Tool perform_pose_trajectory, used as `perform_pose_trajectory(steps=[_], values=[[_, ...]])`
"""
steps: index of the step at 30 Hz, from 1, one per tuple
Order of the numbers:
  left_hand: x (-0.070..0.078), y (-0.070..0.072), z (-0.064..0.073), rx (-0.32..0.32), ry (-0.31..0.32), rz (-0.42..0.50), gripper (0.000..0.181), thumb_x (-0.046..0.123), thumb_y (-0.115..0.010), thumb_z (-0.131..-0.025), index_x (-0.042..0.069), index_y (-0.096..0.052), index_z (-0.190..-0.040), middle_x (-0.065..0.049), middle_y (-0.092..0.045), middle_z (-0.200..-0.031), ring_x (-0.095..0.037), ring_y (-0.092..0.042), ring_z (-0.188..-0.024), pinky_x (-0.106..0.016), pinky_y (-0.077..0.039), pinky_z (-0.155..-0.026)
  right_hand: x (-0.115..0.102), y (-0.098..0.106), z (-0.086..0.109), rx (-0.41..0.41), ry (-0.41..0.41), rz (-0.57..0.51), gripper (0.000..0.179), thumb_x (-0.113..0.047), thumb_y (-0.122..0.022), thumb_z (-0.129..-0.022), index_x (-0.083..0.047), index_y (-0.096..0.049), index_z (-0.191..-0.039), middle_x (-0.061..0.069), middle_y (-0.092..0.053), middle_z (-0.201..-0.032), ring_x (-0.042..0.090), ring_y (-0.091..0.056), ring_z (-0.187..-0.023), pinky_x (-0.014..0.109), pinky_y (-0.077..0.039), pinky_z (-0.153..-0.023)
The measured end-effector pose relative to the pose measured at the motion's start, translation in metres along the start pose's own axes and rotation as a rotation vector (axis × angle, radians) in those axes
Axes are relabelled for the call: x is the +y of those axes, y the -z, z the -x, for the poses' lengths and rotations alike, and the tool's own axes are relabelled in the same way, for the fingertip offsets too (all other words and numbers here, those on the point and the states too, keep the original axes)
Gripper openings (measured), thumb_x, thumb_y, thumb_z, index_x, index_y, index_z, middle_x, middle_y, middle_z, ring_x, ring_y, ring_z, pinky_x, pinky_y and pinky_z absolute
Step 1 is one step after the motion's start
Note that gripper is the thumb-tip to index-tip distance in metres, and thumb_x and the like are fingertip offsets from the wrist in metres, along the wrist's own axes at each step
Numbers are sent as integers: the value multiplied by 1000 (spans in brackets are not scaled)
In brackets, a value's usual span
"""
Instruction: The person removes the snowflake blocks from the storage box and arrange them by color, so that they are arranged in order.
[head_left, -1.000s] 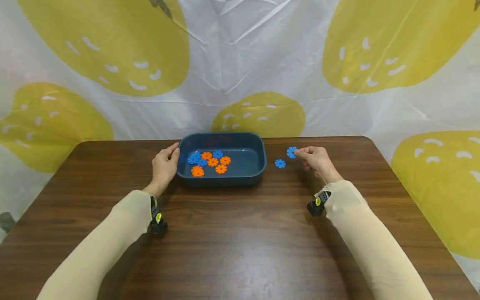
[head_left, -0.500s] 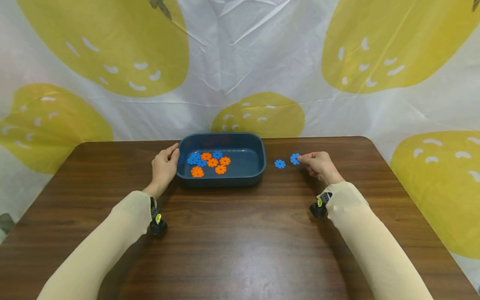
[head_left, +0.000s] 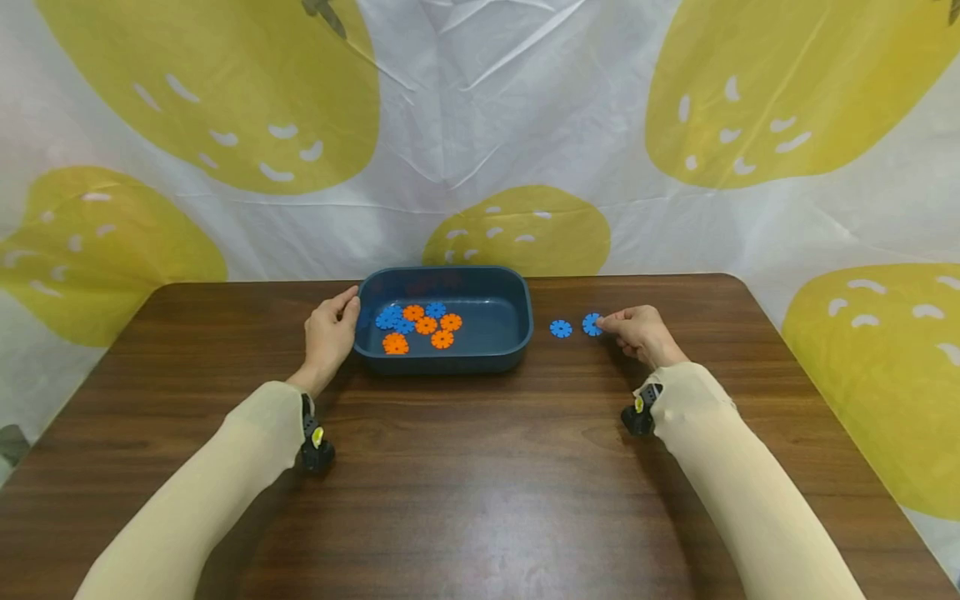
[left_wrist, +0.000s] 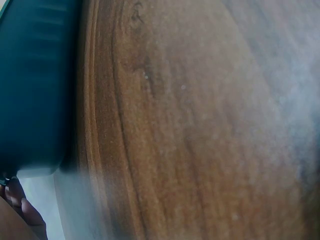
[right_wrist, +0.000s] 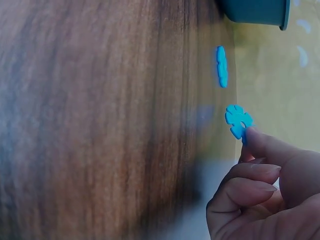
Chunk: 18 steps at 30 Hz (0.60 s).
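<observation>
Right of centre, the right hand (head_left: 639,331) pinches a blue disc (head_left: 589,324) by its edge, likely for control; centre-left, the left hand (head_left: 328,337) touches the tray (head_left: 442,364), seemingly steadying it, grip unclear.

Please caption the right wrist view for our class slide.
A right hand pinches a blue disc, with a second disc on the table between it and the tub.

Left wrist view, tray (left_wrist: 35,90) cropped, left hand (left_wrist: 20,220) cut off

both arms (head_left: 217,467) stretched forward, left grip (head_left: 328,335) holding, right grip (head_left: 637,332) pinching
</observation>
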<state>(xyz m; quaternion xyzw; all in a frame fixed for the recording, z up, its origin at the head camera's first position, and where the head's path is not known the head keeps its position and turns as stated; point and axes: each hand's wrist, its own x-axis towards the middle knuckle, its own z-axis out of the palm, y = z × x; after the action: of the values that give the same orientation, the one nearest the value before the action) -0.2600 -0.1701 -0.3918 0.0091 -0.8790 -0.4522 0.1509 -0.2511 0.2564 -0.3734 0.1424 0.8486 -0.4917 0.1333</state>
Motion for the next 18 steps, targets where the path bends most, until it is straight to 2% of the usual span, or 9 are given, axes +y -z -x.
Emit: perform_pose_trajectory(steps=[6, 11, 18], values=[[0, 0, 0, -3, 3, 4, 38, 22, -46, -100, 6, -54, -134, -20, -56, -126, -35, -52, -116, -47, -40, -98, 1, -1, 1, -2, 1, 4, 33, -22, -57, -94, 5, -59, -113, -8, -46, -55, 4, -39, -49, 21, -37, -49], [0, 0, 1, -14, 7, 10, 39, 23, -45, -100, 7, -53, -135, -20, -56, -127, -34, -52, -115, -47, -41, -97, 0, -3, 0, 14, 24, -4, 31, -19, -58, -94, 8, -60, -108, -8, -45, -55, 5, -38, -49, 22, -38, -51], [0, 0, 1, -24, 14, 17, 39, 24, -45, -101, 7, -52, -135, -19, -55, -128, -34, -51, -116, -47, -41, -97, -1, -3, -2, 43, 59, 63, 29, -17, -59, -92, 10, -61, -103, -7, -40, -49, 6, -36, -47, 24, -35, -49]])
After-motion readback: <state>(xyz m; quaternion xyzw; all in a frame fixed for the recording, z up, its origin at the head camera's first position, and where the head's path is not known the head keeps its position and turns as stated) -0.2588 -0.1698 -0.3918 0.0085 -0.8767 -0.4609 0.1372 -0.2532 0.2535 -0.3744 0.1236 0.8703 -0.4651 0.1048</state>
